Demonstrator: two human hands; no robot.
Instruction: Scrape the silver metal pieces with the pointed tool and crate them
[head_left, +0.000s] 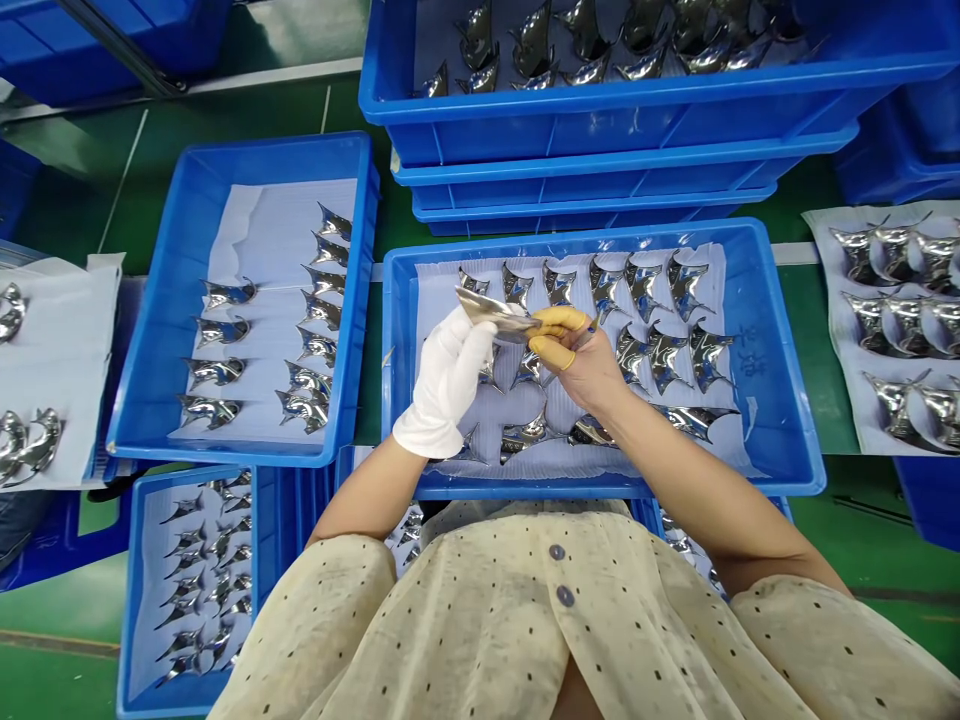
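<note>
Above the middle blue bin, a shiny curved metal part with a pointed end (495,316) is held between both hands. My left hand (448,380), in a white glove, has its thumb and fingers closed on the part's left side. My right hand (577,355) wears yellow finger cots and pinches the other end, hiding it. Beneath them, similar polished metal parts (667,357) lie in rows on white paper inside the blue bin (784,400). My hands and forearms cover some of these parts.
A second blue bin (127,390) with parts on paper stands left. Stacked blue bins (615,135) rise behind. More parts lie on white sheets at the far right (847,390) and far left (67,330). A lower bin (135,600) sits at front left.
</note>
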